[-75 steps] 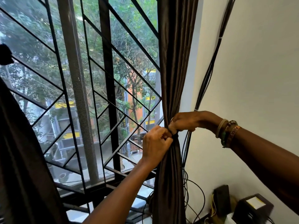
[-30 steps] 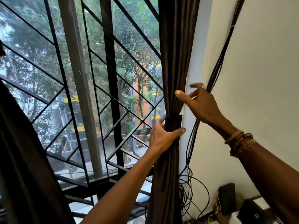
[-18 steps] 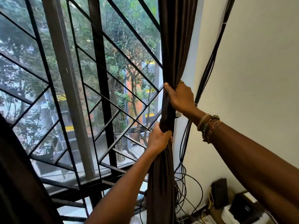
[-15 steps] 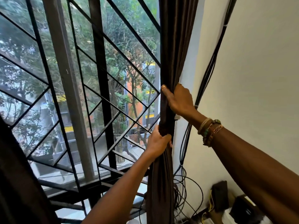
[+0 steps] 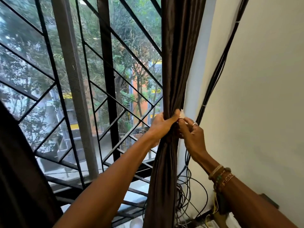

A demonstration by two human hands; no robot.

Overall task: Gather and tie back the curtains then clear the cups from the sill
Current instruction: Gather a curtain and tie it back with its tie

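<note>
A dark brown curtain (image 5: 177, 63) hangs bunched at the window's right side. My left hand (image 5: 162, 124) grips the gathered cloth at mid height, fingers curled round it. Beside it on the wall side, my right hand (image 5: 191, 134) pinches a small pale hook or clip (image 5: 181, 114) on the white window frame. A second dark curtain (image 5: 19, 170) fills the lower left. A pale rounded thing (image 5: 136, 223), perhaps a cup, shows at the bottom edge below the grille; I cannot tell what it is.
A black metal grille (image 5: 107, 79) covers the window (image 5: 49, 46). Black cables (image 5: 218, 66) run down the white wall (image 5: 263, 96) and coil (image 5: 189, 195) behind the curtain's foot. A dark device with wires (image 5: 220, 209) sits at the lower right.
My right hand has dropped from the curtain's edge above to the pale hook beside my left hand. My left hand has kept its grip on the bunched cloth.
</note>
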